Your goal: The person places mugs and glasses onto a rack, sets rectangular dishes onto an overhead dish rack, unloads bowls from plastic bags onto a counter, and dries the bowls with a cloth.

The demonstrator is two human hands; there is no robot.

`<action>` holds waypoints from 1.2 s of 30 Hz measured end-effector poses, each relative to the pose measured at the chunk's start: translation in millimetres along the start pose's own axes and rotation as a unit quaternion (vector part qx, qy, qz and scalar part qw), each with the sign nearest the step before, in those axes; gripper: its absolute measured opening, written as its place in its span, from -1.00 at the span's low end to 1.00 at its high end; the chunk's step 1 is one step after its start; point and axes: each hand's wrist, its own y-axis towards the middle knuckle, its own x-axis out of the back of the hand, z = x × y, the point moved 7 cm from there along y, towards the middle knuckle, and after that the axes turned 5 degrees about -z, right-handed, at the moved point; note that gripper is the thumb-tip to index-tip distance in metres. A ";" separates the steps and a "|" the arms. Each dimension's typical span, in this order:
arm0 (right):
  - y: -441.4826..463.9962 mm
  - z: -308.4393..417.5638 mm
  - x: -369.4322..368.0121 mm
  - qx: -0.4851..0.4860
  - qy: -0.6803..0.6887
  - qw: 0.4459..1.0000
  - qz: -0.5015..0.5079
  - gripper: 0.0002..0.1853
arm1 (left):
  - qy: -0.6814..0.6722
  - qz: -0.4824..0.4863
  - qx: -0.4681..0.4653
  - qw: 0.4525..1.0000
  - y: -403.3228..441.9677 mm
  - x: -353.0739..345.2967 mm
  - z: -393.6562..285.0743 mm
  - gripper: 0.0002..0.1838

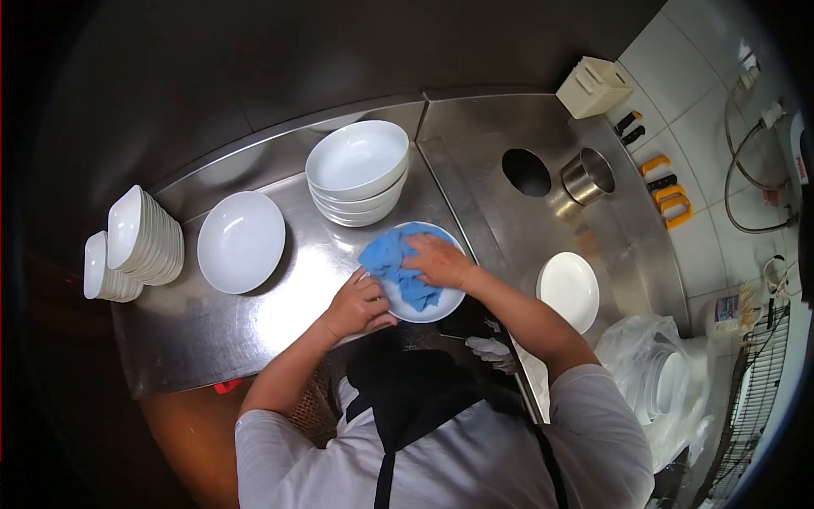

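Note:
A white bowl (443,304) rests near the front edge of the steel counter, under both of my hands. My left hand (359,305) grips its left rim with the fingers curled. A blue cloth (392,259) lies bunched inside the bowl, and my right hand (438,261) presses it against the inner surface. Part of the cloth hangs below that hand toward the near side of the bowl. Just behind stands a stack of white bowls (358,161). Farther left, a single white dish (242,243) sits on the counter.
Two stacks of white dishes (146,236) stand at the far left. On the right counter (483,187) are a round hole (526,173), a metal pot (588,176) and a white plate (568,293). Plastic-wrapped dishes (666,382) sit near my right elbow. Knives (629,127) hang on the tiled wall.

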 end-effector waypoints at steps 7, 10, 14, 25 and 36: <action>-45.4 10.9 -2.1 -0.298 -0.095 0.946 0.088 -0.56 | 0.036 -0.042 0.090 0.994 1.3 -8.6 -5.1 -0.71; -38.3 18.8 -19.0 -0.377 0.165 0.910 0.054 -0.52 | 0.050 -0.019 0.093 0.994 -5.0 -13.4 -1.8 -0.68; -21.5 3.8 37.0 -0.312 0.153 0.931 -0.109 -0.51 | 0.053 -0.147 0.200 0.967 -4.8 1.3 -15.6 -0.56; -13.1 40.8 -14.8 -0.379 0.220 0.899 -0.005 -0.43 | -0.093 -0.283 0.313 0.902 -32.4 -50.0 1.4 0.11; -126.9 -14.3 86.0 -0.323 0.742 0.436 -0.393 -0.43 | 0.134 0.122 0.050 0.982 14.5 -52.5 -25.3 -0.93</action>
